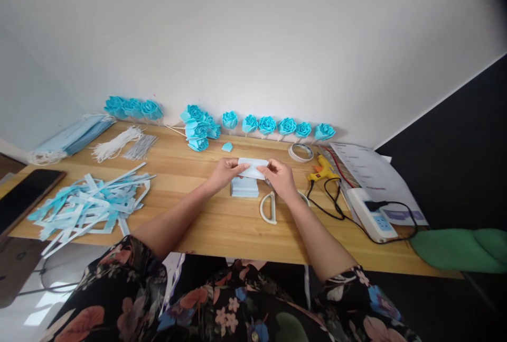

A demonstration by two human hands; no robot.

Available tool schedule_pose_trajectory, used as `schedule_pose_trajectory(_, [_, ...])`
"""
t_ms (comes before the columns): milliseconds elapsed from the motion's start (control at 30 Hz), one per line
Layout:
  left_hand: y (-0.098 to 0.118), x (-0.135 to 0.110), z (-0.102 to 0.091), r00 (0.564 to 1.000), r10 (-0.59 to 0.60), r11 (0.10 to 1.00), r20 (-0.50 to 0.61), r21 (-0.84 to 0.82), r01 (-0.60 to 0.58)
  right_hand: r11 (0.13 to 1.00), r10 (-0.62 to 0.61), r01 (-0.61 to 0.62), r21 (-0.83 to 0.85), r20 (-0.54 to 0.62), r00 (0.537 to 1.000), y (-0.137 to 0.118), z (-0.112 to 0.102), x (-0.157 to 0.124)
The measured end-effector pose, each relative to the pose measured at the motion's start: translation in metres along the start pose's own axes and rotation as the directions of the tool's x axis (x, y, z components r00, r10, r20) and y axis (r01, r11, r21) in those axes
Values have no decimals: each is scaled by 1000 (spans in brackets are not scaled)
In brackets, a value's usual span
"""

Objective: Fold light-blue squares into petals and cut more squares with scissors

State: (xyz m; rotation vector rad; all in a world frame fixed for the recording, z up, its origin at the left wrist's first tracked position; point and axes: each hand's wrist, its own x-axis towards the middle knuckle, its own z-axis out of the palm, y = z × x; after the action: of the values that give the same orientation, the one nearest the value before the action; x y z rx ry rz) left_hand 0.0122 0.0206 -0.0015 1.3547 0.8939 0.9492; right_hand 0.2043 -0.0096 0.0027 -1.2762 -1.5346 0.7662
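Between my two hands is a small pale rectangular fabric sheet point(252, 166), stretched flat and roughly level. My left hand point(225, 174) pinches its left end, thumb on top. The right end is pinched in the same way by my right hand point(281, 177). Just below the sheet, a neat stack of pale blue-white rectangles point(244, 190) lies on the table. Scissors with white handles point(268, 209) rest under and beside my right hand, which hides part of them. Beyond my hands lies a small blue cut petal point(227, 147).
Blue fabric roses point(266, 125) line the wall. At left are masks point(79, 133), white cords point(119, 142), grey wires point(140, 147), fabric strips point(95, 202) and a phone point(29, 196). At right are a tape roll point(301, 152), yellow glue gun point(324, 167), papers point(368, 178) and power strip point(370, 215).
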Motion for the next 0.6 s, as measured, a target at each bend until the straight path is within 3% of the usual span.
schedule_pose_trajectory(133, [1, -1, 0, 999, 33, 999, 11, 21, -33, 987, -44, 39, -156, -29, 999, -5, -1, -2])
schedule_pose_trajectory(333, [7, -3, -1, 995, 87, 996, -51, 30, -86, 979, -90, 88, -183, -3, 996, -5, -1, -2])
schedule_pose_trajectory(433, [8, -2, -2, 995, 78, 997, -64, 1, -78, 992, -57, 47, -116, -79, 995, 2, -2, -1])
schedule_pose_trajectory(533, [10, 0, -6, 996, 43, 999, -76, -28, -45, 1000, 0, 7, 28, -243, 970, 9, -5, 5])
schedule_pose_trajectory(600, [12, 0, -11, 1000, -28, 1000, -12, -13, 28, 986, 60, -4, 169, -327, 943, 13, -8, 9])
